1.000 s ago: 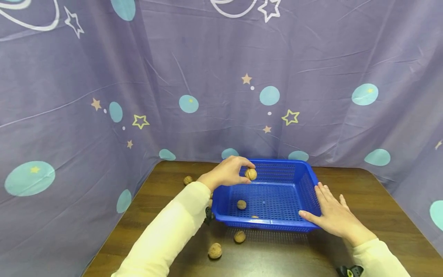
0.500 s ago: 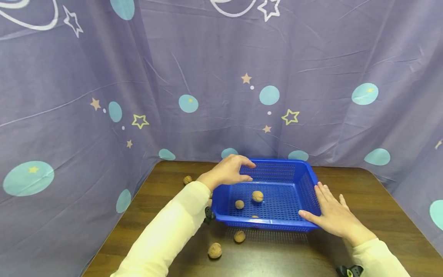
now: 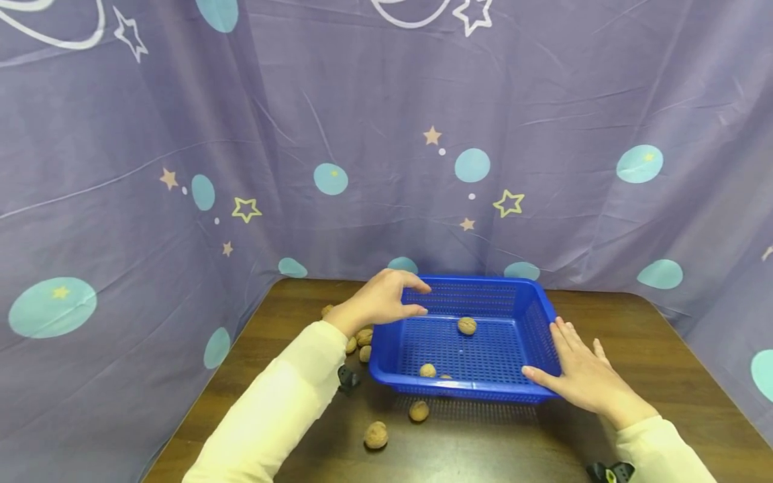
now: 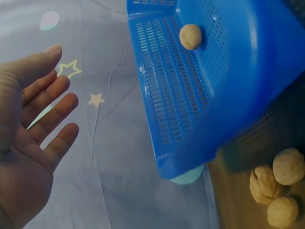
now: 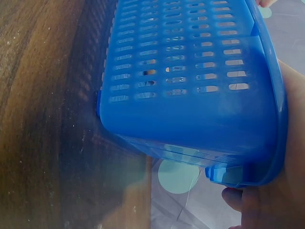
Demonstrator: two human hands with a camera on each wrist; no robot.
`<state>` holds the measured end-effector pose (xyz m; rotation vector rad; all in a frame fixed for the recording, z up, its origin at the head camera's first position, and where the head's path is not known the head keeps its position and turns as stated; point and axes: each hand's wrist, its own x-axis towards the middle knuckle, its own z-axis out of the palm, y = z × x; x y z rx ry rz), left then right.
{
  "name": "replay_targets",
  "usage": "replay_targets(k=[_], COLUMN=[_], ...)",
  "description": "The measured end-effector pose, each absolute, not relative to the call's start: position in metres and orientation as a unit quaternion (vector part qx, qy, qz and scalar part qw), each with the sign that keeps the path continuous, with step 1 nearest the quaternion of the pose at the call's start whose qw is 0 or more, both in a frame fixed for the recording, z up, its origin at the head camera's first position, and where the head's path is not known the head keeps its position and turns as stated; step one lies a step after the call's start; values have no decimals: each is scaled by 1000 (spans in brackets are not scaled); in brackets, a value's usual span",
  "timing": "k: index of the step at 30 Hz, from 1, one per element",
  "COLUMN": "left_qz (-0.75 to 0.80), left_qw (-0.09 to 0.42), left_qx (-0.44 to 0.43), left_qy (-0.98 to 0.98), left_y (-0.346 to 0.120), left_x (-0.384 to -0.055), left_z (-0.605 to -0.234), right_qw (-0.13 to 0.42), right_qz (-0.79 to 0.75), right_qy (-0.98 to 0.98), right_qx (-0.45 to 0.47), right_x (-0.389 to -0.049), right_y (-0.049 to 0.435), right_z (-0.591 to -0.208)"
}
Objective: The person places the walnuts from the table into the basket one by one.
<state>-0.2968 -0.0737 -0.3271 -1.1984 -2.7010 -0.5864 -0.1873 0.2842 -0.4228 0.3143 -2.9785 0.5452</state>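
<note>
Step in hand, as judged: putting walnuts (image 3: pixel 364 337) into the blue basket (image 3: pixel 495 390). Left hand (image 3: pixel 377 302) is over the basket's far left corner, thumb and fingers parted, nothing between them. Right hand (image 3: pixel 582 376) rests on the right rim, fingers straight, thumb apart at the near right corner. Inside: far walnut (image 3: pixel 467 326), near walnut (image 3: pixel 427 370), probably another beside it, mostly hidden.

Next move should call for clearing the left rim, then a pinch. Basket nears the tabletop's (image 3: pixel 640 349) far edge, curtain (image 3: pixel 543 228) behind; more room toward the near edge.
</note>
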Motion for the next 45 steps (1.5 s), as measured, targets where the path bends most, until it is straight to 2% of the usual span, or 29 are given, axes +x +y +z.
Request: replay_targets(k=[11, 19, 27, 40, 45], left_qz=[-249, -292, -300, -302, -286], left_qw=[117, 114, 57, -36, -44], left_qx=[-414, -381, -362, -369, -387], left_qy=[-868, -870, -881, -878, -876], left_y=[-129, -171, -189, -182, -178], left_x=[-264, -254, -240, -222, -215], left_z=[-337, -369, -403, -450, -462], right_qw=[49, 46, 46, 39, 38], right_qz=[179, 177, 179, 182, 182], right_qy=[-977, -977, -977, -977, -977], right_qx=[106, 106, 105, 106, 105], right_x=[-190, -191, -190, -190, -190], right_y=[284, 285, 285, 287, 288], right_z=[-424, -424, -424, -425, -425])
